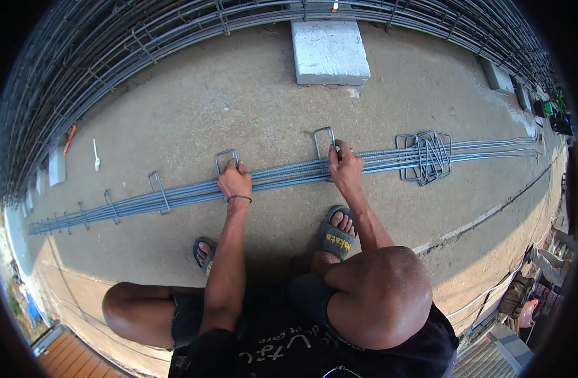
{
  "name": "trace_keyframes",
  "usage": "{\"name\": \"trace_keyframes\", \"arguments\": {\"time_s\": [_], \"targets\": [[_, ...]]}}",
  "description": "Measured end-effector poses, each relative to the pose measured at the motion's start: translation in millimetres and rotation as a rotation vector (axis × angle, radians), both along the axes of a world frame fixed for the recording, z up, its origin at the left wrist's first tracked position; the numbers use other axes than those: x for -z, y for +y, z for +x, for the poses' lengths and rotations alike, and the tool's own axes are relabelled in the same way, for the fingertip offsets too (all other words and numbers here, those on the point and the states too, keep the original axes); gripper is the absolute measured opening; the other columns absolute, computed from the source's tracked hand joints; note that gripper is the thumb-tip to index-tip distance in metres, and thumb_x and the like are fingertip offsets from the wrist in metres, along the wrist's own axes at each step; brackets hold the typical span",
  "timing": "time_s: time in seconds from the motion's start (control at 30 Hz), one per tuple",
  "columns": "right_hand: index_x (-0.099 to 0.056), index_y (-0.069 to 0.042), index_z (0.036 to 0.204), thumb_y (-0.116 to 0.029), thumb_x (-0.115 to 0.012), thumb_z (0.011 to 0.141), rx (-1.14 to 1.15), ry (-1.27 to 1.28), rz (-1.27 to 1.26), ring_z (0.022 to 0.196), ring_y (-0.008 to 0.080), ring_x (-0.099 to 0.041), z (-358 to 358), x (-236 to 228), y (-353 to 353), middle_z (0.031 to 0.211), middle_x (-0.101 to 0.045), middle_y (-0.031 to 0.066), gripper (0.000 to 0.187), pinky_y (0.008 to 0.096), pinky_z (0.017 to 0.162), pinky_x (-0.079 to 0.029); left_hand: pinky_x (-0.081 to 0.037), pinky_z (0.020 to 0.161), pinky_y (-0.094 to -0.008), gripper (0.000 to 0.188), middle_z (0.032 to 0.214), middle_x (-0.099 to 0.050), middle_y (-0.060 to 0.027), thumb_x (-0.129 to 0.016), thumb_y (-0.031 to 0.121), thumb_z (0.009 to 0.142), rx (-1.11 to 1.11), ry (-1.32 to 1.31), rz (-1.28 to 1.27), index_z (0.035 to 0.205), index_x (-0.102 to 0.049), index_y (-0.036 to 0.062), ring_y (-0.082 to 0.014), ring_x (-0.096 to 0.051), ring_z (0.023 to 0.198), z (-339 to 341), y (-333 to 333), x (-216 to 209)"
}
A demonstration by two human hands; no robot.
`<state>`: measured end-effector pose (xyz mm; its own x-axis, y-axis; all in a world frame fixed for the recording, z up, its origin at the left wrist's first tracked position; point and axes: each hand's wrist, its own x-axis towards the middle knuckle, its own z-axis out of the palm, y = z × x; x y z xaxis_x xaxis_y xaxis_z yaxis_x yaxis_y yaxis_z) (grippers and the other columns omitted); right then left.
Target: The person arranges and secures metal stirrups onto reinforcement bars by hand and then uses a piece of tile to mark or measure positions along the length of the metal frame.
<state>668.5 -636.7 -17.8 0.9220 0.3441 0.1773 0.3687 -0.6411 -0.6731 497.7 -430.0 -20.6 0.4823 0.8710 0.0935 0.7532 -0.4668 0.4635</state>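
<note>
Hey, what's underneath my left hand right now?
Ribbed steel bars show on both sides of your left hand, and a bent steel stirrup sticks out beyond it. The stretch directly beneath is covered.

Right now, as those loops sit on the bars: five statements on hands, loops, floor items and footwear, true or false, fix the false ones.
1. The left hand and right hand each hold a wire loop at the steel bars. True.
2. The loop pile lies left of the left hand. False: the loop pile lies right of the right hand.
3. A white spoon lies on the ground beyond the bars. True.
4. The person is barefoot. False: sandals are on both feet.
5. The dark wristband is on the left wrist. True.
</note>
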Motion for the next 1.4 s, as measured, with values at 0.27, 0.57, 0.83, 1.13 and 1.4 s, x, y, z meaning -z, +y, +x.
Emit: {"name": "trace_keyframes", "arguments": {"time_s": [0.27, 0.57, 0.83, 1.13, 1.4], "targets": [[-0.062, -0.005, 0.091, -0.029, -0.064, 0.083, -0.140, -0.100, -0.284, 0.069, 0.0378, -0.063, 43, -7, -17, 0.084, -0.061, 0.0199, 0.025, 0.0462, 0.056, -0.049, -0.050, 0.067, -0.0470, 0.021, 0.082, -0.064, -0.0218, -0.064, 0.019, 0.082, 0.015, 0.076, 0.006, 0.083, -0.065, -0.0016, -0.0401, -0.063, 0.075, 6, 4, -8], [-0.064, -0.007, 0.095, -0.034, -0.072, 0.078, -0.224, 0.070, -0.274, 0.067, 0.0311, -0.061, 62, -15, -16, 0.072, -0.061, 0.0125, 0.033, 0.0415, 0.060, -0.047, -0.051, 0.070, -0.0453, 0.027, 0.076, -0.066, -0.0219, -0.064, 0.031, 0.081, 0.119, 0.296, -0.071, 0.081, -0.068, 0.0043, -0.0395, -0.064, 0.075, 43, 28, -69], [-0.064, -0.004, 0.101, -0.016, -0.072, 0.082, -0.569, 0.390, 0.184, 0.058, 0.0081, -0.040, 35, -101, 42, 0.065, -0.047, -0.0018, 0.024, 0.0266, 0.054, -0.036, -0.051, 0.069, -0.0446, 0.015, 0.075, -0.065, -0.0195, -0.059, 0.014, 0.078, 0.980, 0.416, 0.052, 0.078, -0.066, 0.0006, -0.0372, -0.064, 0.073, 105, 71, -162], [-0.051, -0.002, 0.123, -0.016, -0.061, 0.091, -1.091, 1.352, 0.074, 0.067, 0.0068, -0.055, -21, -94, -6, 0.083, -0.061, 0.0043, 0.036, 0.0223, 0.053, -0.044, -0.053, 0.061, -0.0416, 0.009, 0.068, -0.064, -0.0194, -0.064, 0.009, 0.065, 1.472, 0.005, 0.005, 0.071, -0.068, 0.0025, -0.0350, -0.065, 0.067, 100, 17, -270], [-0.043, -0.011, 0.133, -0.025, -0.069, 0.084, -0.725, 1.510, -0.797, 0.102, 0.0175, -0.060, -48, -139, -72, 0.105, -0.063, 0.0112, 0.057, 0.0330, 0.081, -0.052, -0.053, 0.069, -0.0415, 0.015, 0.076, -0.067, -0.0136, -0.064, 0.023, 0.072, 2.016, -0.352, 0.115, 0.075, -0.068, 0.0097, -0.0311, -0.066, 0.076, 180, -86, -292]]}}
